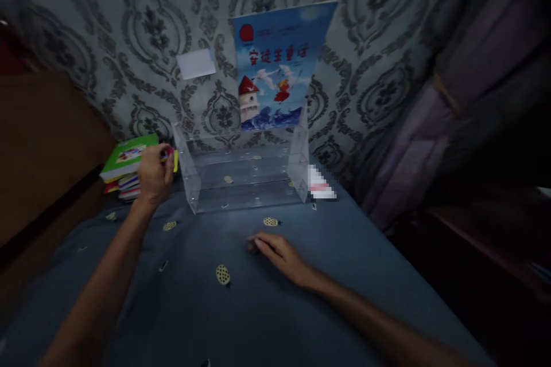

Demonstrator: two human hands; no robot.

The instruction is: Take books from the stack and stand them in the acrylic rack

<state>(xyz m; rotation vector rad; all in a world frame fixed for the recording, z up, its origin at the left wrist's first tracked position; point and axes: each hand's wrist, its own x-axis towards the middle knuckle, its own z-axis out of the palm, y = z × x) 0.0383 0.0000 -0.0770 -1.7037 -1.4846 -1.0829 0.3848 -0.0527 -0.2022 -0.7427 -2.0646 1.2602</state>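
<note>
My left hand (155,171) is closed beside a stack of books (123,169) at the back left, fingers around what looks like a book with a pink and yellow edge (175,159); the hand hides most of it. A green-covered book (129,153) lies on top of the stack. My right hand (279,255) rests low over the table, its fingers curled in and nothing visible in them. Between and beyond the hands stands a clear acrylic tiered rack (241,198). A blue picture book (275,69) is upright at the rack's back right, cover facing me.
A dark blue-grey cloth with yellow pineapple-like prints covers the table (275,321). Behind the rack is a patterned wall (155,23) with a white card or switch plate (196,64). A blurred-out white item (321,183) lies right of the rack. A curtain (413,143) hangs at right.
</note>
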